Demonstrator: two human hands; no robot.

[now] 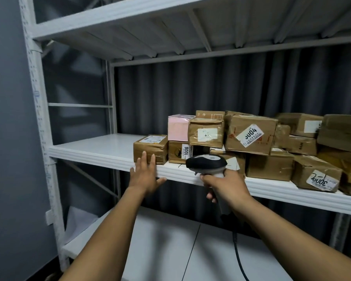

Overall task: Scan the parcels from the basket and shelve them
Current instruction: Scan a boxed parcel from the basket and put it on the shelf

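Observation:
A small brown taped parcel (150, 148) stands at the left end of a pile on the middle white shelf (93, 149). My left hand (145, 175) is spread flat, its fingertips against the parcel's front face. My right hand (224, 186) grips the handle of a black and grey barcode scanner (206, 163), its head level with the shelf's front edge. Behind are a pink box (177, 128), a parcel labelled 1006 (178, 152) and a parcel labelled 3004 (250, 134). No basket is in view.
Several more brown parcels (316, 173) fill the shelf to the right. The shelf's left part is bare. A lower white shelf (170, 250) lies below, an upper shelf above. The scanner's black cable (238, 258) hangs down. A grey wall stands at the left, a dark curtain behind.

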